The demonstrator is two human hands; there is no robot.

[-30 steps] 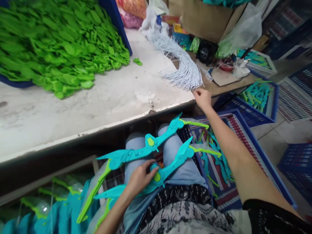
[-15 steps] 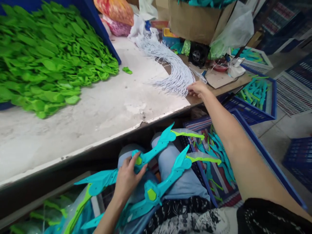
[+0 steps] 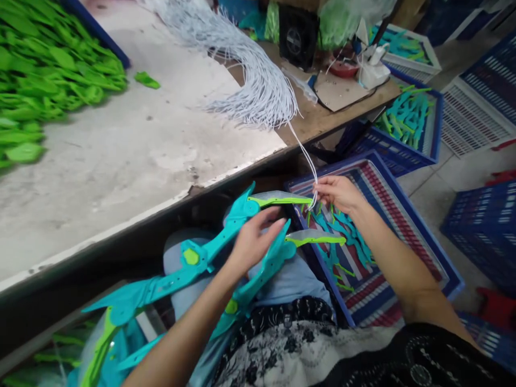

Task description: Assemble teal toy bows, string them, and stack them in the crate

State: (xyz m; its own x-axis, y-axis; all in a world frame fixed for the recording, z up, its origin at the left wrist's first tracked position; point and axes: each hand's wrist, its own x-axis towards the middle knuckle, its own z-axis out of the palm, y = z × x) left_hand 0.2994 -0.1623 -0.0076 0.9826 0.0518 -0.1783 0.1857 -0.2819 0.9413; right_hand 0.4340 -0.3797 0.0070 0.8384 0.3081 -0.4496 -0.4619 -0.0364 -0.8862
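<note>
Two turquoise toy bows with lime-green tips lie across my lap: an upper toy bow (image 3: 161, 287) and a lower toy bow (image 3: 260, 279). My left hand (image 3: 252, 239) is over them near their right ends, thumb and fingers apart; whether it touches either bow is hard to tell. My right hand (image 3: 336, 193) pinches white strings (image 3: 305, 153) beside the green tip of the upper bow. These strings stretch up to a thick bundle of white strings (image 3: 266, 86) on the table.
Bright green plastic pieces (image 3: 52, 80) are heaped on the white tabletop (image 3: 121, 177) at left. A small black fan (image 3: 298, 37) stands at the back. On my right, a blue crate (image 3: 419, 242) with a striped lining holds more turquoise parts. Other crates (image 3: 484, 231) stand beyond.
My right hand has come from the bundle down to the upper bow's tip, drawing strings with it. My left hand has slid right along the bow from its green hexagon. The view has shifted.
</note>
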